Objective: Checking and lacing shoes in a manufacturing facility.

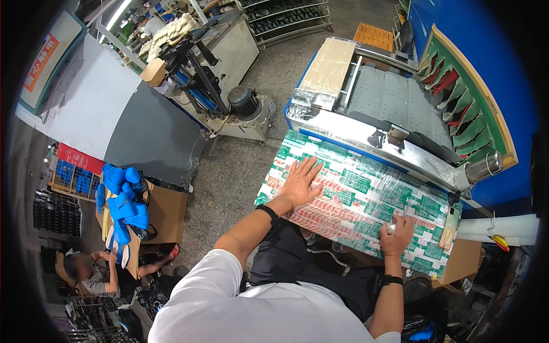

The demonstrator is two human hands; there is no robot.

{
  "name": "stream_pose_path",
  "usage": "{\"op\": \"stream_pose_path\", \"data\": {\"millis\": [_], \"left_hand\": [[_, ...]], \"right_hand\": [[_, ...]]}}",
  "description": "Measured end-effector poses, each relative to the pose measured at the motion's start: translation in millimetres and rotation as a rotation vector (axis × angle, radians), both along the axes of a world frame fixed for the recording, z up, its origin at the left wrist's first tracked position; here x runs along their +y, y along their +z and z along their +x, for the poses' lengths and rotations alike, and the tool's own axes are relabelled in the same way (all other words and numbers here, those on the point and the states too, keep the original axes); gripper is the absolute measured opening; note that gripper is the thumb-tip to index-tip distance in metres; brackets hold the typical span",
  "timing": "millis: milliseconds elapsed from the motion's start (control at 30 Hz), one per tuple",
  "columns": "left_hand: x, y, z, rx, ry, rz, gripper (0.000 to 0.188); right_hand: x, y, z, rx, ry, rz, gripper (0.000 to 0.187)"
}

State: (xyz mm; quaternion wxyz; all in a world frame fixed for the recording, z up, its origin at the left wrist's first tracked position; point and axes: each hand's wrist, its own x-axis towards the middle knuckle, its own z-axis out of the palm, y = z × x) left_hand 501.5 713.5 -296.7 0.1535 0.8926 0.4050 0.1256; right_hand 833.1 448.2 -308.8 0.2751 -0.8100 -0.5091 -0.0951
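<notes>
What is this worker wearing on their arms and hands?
Both forearms are bare and the hands are gloveless. The left hand has a black band at its wrist; the right hand has a black strap, perhaps a watch, at its wrist. A white short-sleeved shirt covers the shoulders and upper arms.

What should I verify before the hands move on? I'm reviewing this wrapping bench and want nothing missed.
1. Left hand flat on the green, red and white patterned sheet: ok.
2. Right hand closed on a small silvery tool: ok.
3. Tool's tip touching the sheet: cannot tell.
4. Sheet lying flat without wrinkles: ok.
5. Grey conveyor beyond the sheet free of items: ok.
6. Seated person far from the bench: ok.
</notes>
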Motion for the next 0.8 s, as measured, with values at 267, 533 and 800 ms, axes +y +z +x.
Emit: {"op": "stream_pose_path", "data": {"millis": [267,533,800], "left_hand": [[-0.7,-1.3,-1.6,-0.010,-0.005,0.011,0.078],[-0.2,0.1,-1.7,-0.013,-0.003,0.007,0.078],[-0.5,0.2,-0.6,-0.020,-0.003,0.015,0.077]], "right_hand": [[-0.1,1.6,-0.7,0.009,0.006,0.000,0.041],[1.2,1.2,-0.5,-0.011,0.013,0.018,0.041],[1.7,5.3,-2.0,-0.007,0.010,0.016,0.040]]}}
